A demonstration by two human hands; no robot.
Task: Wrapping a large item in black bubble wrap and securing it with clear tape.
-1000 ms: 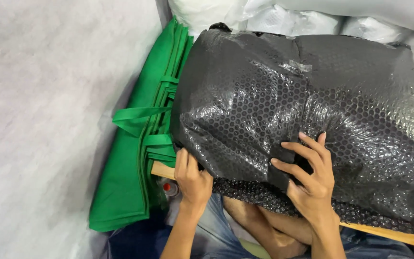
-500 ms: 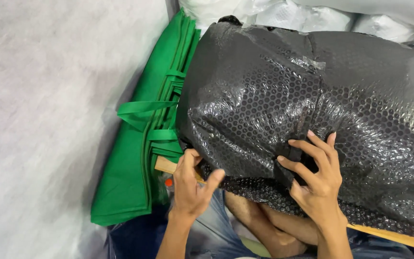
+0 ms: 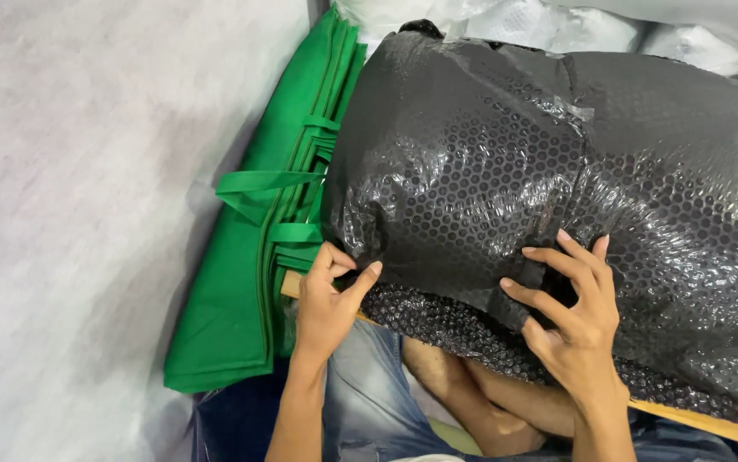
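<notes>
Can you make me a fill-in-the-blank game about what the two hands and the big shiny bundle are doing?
1. The big bundle is wrapped in black ____ wrap.
2. The left hand pinches the bundle's lower ____ corner.
3. The right hand lies on the wrap with its fingers ____.
4. The stack of folded cloth bags beside the bundle is ____.

Missing words: bubble; left; spread; green

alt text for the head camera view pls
A person's left hand pinches the near edge of a large parcel wrapped in black bubble wrap, while the right hand presses spread fingers on its top. A stack of green fabric bags lies beside it.
</notes>
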